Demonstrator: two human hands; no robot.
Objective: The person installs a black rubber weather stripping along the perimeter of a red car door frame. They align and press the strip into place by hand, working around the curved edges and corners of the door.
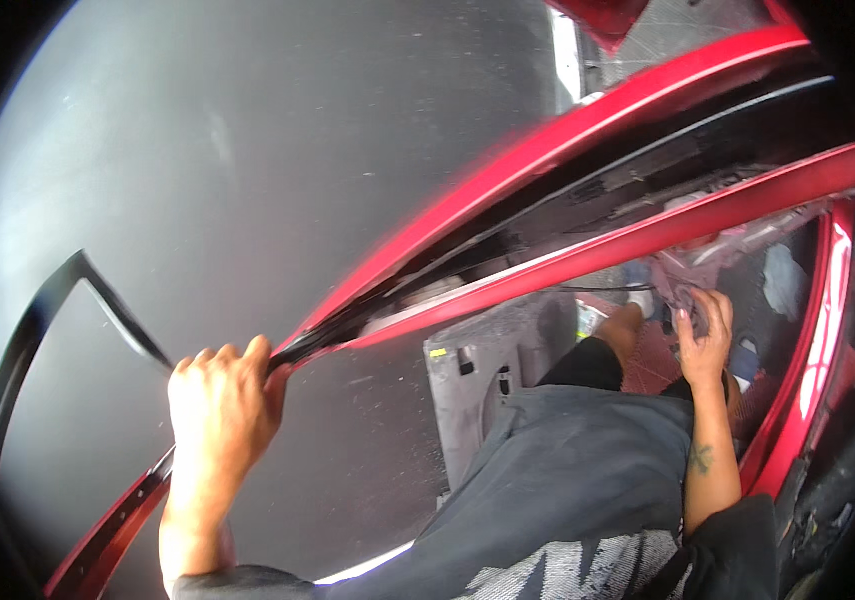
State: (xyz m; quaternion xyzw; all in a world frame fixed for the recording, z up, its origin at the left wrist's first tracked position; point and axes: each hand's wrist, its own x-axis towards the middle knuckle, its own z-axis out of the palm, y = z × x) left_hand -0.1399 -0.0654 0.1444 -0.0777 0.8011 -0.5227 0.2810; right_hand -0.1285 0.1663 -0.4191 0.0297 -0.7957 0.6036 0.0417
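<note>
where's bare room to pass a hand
Broadest: the dark grey surface between the black angled frame and curved red car-body edge; whether it lies level is unclear. A smaller patch sits between the left hand and grey panel. Crowded: around the right hand, with bunched cloth and a leg.

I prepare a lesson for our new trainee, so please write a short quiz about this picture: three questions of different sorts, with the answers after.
1. Which hand is closed on the tapered end of the long, glossy red metal frame?
A) Left
B) Right
C) Both

2. True or false: in the picture, the rigid grey panel with cut-out openings is to the left of the person's bare right hand.

3. What soft thing is nearest to the right hand's fingertips?

Key:
1. A, the bare left hand.
2. True.
3. A crumpled, dull purple cloth; whether it is firmly held cannot be told.
</note>
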